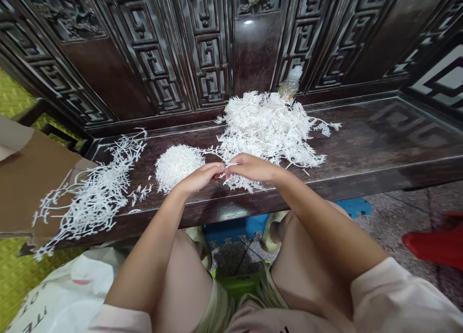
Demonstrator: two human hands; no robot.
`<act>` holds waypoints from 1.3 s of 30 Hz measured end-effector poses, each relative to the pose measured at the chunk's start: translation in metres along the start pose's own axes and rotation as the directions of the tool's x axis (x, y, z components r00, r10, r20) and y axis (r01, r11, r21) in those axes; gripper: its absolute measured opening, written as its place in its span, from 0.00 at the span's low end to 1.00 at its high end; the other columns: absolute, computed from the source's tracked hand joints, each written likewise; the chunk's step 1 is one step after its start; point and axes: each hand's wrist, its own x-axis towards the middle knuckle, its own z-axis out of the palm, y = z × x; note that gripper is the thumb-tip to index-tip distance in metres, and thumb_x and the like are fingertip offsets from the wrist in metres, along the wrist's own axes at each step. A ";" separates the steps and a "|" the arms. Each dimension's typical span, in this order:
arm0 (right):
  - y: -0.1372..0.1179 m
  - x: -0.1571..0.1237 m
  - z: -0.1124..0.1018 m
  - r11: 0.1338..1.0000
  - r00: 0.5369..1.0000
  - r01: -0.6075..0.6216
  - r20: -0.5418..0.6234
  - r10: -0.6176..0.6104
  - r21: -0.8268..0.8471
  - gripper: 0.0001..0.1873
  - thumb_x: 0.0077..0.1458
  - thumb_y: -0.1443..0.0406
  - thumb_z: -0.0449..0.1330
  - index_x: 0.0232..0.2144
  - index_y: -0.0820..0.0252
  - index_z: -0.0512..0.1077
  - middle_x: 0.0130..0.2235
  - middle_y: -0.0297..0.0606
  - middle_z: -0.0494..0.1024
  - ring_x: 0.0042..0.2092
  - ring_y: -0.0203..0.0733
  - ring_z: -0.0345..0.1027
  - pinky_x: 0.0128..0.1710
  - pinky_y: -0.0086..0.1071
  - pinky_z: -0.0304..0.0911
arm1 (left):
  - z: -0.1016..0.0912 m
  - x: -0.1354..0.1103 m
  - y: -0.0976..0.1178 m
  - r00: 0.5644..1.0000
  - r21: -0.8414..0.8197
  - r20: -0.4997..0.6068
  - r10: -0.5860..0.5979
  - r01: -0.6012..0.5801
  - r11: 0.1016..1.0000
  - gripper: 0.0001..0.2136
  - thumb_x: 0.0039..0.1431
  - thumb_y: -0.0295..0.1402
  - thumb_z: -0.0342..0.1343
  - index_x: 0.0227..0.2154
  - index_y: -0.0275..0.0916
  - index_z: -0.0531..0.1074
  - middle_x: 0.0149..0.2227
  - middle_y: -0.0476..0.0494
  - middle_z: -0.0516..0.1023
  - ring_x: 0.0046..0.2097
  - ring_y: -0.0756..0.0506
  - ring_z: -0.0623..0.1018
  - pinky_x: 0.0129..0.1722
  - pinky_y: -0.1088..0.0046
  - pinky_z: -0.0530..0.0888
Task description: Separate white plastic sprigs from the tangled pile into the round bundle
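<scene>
White branching sprigs (267,128) lie heaped on the dark carved tabletop (376,135), a dense ball (176,166) and a loose pile (90,198) kept apart to the left as separate lots, while the left hand (198,179) and right hand (251,168) pinch a sprig (213,153) together at the heap's near edge.

Passage runs right along the wooden ledge (390,135); white sprigs (267,126) and carved panelling (206,48) block forward reach.
</scene>
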 end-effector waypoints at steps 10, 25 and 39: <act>-0.011 0.000 0.005 0.965 0.997 0.010 -0.071 0.009 0.261 0.10 0.45 0.64 0.52 0.17 0.61 0.67 0.19 0.31 0.65 0.22 0.29 0.54 0.25 0.27 0.51 | 0.011 -0.001 0.004 0.995 -0.349 -0.092 0.048 -0.078 0.934 0.07 0.45 0.30 0.45 0.19 0.36 0.66 0.22 0.47 0.65 0.26 0.51 0.64 0.28 0.73 0.65; -0.006 0.003 0.010 0.942 0.998 0.021 -0.060 -0.001 0.336 0.10 0.46 0.65 0.51 0.19 0.63 0.68 0.23 0.34 0.69 0.28 0.32 0.60 0.33 0.29 0.54 | 0.004 -0.010 0.009 0.979 0.055 -0.130 0.159 -0.153 0.987 0.16 0.52 0.43 0.45 0.20 0.36 0.66 0.25 0.48 0.64 0.31 0.50 0.66 0.37 0.71 0.63; -0.004 0.003 0.006 0.990 0.991 0.023 -0.137 -0.003 0.142 0.11 0.44 0.63 0.52 0.15 0.62 0.61 0.17 0.27 0.58 0.20 0.28 0.47 0.22 0.26 0.44 | 0.007 -0.006 0.007 0.991 0.051 -0.119 0.060 -0.054 0.997 0.11 0.52 0.36 0.44 0.22 0.36 0.66 0.26 0.49 0.66 0.33 0.50 0.66 0.37 0.73 0.63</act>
